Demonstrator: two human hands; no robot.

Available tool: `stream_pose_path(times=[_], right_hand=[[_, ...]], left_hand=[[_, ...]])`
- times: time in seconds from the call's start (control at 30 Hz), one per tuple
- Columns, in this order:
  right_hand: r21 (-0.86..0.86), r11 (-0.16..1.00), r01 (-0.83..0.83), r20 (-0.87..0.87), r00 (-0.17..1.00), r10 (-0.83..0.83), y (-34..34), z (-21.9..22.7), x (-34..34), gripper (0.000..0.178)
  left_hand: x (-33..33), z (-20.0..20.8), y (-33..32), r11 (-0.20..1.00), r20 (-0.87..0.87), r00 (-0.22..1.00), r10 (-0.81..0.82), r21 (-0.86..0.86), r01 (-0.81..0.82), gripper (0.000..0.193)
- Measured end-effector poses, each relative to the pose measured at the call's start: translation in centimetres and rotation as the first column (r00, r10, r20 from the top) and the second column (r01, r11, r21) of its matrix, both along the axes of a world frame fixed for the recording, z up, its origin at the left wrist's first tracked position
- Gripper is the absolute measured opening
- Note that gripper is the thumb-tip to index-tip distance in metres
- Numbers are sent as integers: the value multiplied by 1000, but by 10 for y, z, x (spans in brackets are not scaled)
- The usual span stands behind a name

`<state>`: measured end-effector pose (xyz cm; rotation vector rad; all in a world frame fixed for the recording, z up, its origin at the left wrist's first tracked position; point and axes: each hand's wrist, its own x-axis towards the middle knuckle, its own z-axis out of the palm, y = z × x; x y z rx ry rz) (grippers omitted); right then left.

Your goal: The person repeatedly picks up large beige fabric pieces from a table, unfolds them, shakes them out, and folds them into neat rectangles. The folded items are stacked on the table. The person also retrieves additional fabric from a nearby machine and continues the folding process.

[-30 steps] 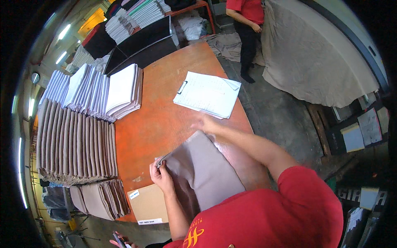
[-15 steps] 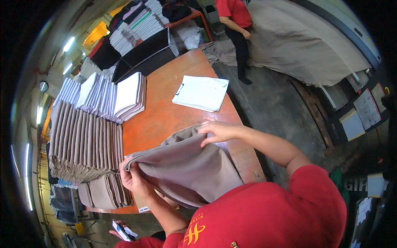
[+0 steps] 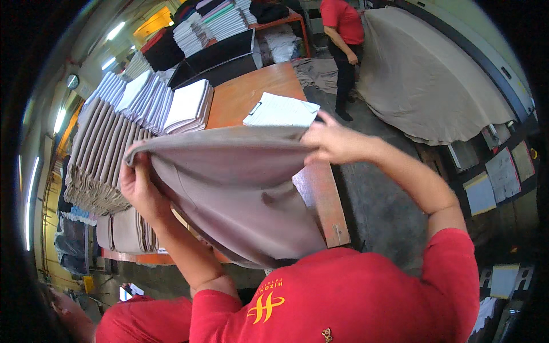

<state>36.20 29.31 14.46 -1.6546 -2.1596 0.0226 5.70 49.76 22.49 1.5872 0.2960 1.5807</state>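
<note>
A taupe cloth [image 3: 246,194] is stretched between my hands above the table, its top edge nearly straight and the rest sagging toward my body. My left hand [image 3: 140,183] grips the left corner, fingers closed round the fabric. At the other end my right hand [image 3: 337,140] pinches the same edge, close to a clipboard with white paper [image 3: 280,110]. Left of the cloth stands a tall stack of folded taupe cloths [image 3: 103,154], and a smaller folded pile [image 3: 127,231] lies nearer me.
The orange table [image 3: 251,86] carries folded white cloths [image 3: 189,106] and a black bin [image 3: 214,63] stands beyond it. A person in a red shirt [image 3: 342,23] stands by a large hanging taupe sheet [image 3: 429,74]. Another red-sleeved person [image 3: 146,320] is close at my left.
Both hands have risen and moved apart, pulling the cloth's edge wide and taut. The person at my left has come further into view.
</note>
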Motion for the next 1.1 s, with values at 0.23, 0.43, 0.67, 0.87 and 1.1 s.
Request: stream_pose_path(times=[0.23,0.43,0.67,0.87,1.1], right_hand=[[522,848,-99,348,932,-105,-7,167,33,19],[674,739,-28,300,924,-238,49,244,19,21],[555,829,63,532,740,-412,178,197,52,19],[628,768,123,525,662,-535,232,157,61,25],[535,808,246,502,677,-538,335,75,79,14]], left_hand=[[-47,96,9,935,49,944,326,131,-330,28],[-40,175,95,957,-112,951,287,84,-279,45],[-2,114,263,961,-601,787,141,-108,-255,54],[11,74,320,973,-612,789,51,-149,-178,31],[49,-39,451,920,-634,771,-60,-334,-204,47]])
